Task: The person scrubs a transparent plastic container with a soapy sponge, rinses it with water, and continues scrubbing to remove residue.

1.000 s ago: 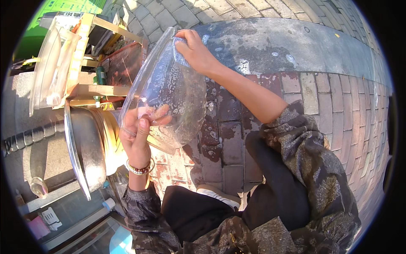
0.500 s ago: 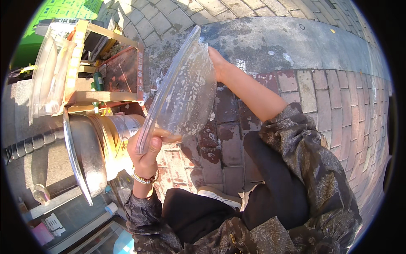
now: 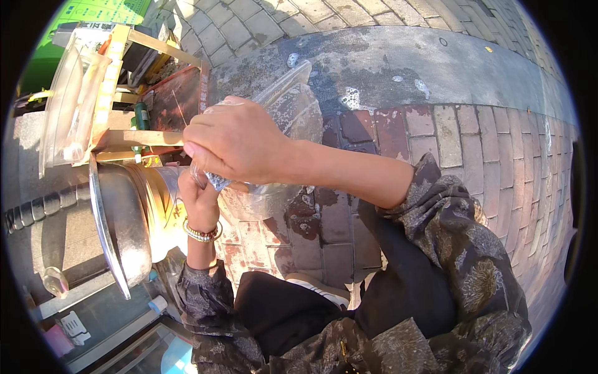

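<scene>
The clear plastic container [image 3: 303, 115] is held at its near end by the left grip [image 3: 200, 202], its body lying beyond, while a bluish cloth [image 3: 218, 181] is clasped, seemingly against it, by the right grip [image 3: 240, 140].

Wooden frame [image 3: 144, 138], metal basin [image 3: 129, 230] block left; clear plastic container [image 3: 304, 115] bars middle; open room far right over brick paving [image 3: 451, 134].

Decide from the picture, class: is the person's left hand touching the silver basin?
Apart: the head view plainly shows part of the yellow container between the left hand and the silver basin.
</scene>
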The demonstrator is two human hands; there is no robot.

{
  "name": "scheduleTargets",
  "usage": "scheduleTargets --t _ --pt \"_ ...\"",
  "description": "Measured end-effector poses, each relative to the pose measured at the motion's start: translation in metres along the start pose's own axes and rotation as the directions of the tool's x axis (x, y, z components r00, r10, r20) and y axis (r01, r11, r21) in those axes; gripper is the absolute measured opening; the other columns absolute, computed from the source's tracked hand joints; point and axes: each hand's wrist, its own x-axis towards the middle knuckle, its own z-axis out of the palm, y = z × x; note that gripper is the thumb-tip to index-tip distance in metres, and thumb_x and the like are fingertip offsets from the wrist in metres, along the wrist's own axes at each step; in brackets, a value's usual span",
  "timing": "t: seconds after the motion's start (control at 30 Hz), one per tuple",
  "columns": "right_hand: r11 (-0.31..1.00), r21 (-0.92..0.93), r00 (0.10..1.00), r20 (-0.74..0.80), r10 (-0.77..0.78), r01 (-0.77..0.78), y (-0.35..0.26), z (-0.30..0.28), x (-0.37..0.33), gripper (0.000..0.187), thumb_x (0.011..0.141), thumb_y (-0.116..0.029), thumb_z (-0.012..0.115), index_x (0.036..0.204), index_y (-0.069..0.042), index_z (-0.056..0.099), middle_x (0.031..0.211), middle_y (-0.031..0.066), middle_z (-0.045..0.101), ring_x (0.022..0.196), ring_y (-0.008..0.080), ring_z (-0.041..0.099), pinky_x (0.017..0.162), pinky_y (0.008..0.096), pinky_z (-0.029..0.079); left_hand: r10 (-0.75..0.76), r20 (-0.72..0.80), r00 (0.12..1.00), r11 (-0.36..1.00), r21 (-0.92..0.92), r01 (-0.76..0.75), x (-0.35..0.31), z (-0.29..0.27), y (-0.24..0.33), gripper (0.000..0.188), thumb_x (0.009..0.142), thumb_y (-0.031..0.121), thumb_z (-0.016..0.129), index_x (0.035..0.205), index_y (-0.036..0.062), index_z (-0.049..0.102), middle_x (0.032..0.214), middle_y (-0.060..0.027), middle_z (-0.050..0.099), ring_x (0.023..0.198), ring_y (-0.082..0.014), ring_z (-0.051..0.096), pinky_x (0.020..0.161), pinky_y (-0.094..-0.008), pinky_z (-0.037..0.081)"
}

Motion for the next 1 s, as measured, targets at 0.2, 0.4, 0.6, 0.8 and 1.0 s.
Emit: scheduleTargets --t 0.2,0.4,0.6,0.8,1.0 --pt "0.981 -0.098 0.977 0.147 -0.152 0.167 0.054 -0.023 0.008 0.032 0.097 -0.036 0.053 0.080 -0.010 0.058 0.071 0.0065 0.055 0.072 0.0289 0.059 0.067 0.0415 0.045 -0.041 -0.142 0.989 0.996 -0.089 0.028 0.000 0.013 0.026 0.023 0.094 0.019 0.063 0.082 -0.0004 0.062 0.071 -0.0051 0.063 0.056 -0.0127 0.060 0.055 -0.0239 0.045" --pt "0.947 -0.266 0.963 0.149 0.226 -0.181 0.116 -0.073 -0.032 0.040 0.098 -0.043 0.051 0.079 -0.008 0.057 0.070 0.0097 0.057 0.073 0.0337 0.059 0.067 0.0448 0.044 -0.021 -0.173 0.985 1.000 -0.019 0.018 0.003 0.005 0.007 0.037 0.097 0.031 0.062 0.075 0.0012 0.059 0.065 -0.0048 0.060 0.048 -0.0131 0.058 0.048 -0.0230 0.041" --pt "0.999 -0.038 1.000 0.017 0.006 -0.005 0.016 0.002 -0.004 0.025 0.097 -0.033 0.055 0.096 -0.008 0.058 0.096 0.0085 0.061 0.095 0.0307 0.058 0.090 0.0427 0.041 0.220 -0.207 0.953 0.969 0.156 -0.190 0.021 0.014 -0.015 0.055 0.098 0.049 0.055 0.076 -0.0004 0.060 0.065 -0.0044 0.058 0.053 -0.0121 0.056 0.051 -0.0249 0.040" --pt "1.000 0.022 0.912 0.409 -0.024 0.016 0.065 -0.048 0.002 0.023 0.092 -0.015 0.059 0.113 -0.007 0.056 0.118 0.0122 0.061 0.113 0.0325 0.055 0.101 0.0462 0.038 0.124 -0.132 0.983 0.991 0.055 -0.118 0.026 -0.001 -0.018 0.069 0.095 0.064 0.048 0.071 0.0001 0.056 0.061 -0.0048 0.056 0.052 -0.0119 0.053 0.052 -0.0257 0.040" --pt "0.996 -0.091 0.746 0.661 0.077 -0.022 0.052 -0.057 0.038 0.026 0.086 -0.016 0.064 0.109 -0.006 0.059 0.096 0.0161 0.066 0.093 0.0347 0.063 0.080 0.0432 0.049 0.109 -0.108 0.988 0.993 0.057 -0.104 0.033 -0.008 -0.026 0.068 0.094 0.063 0.053 0.081 -0.0031 0.061 0.072 -0.0047 0.060 0.059 -0.0111 0.056 0.058 -0.0265 0.043"
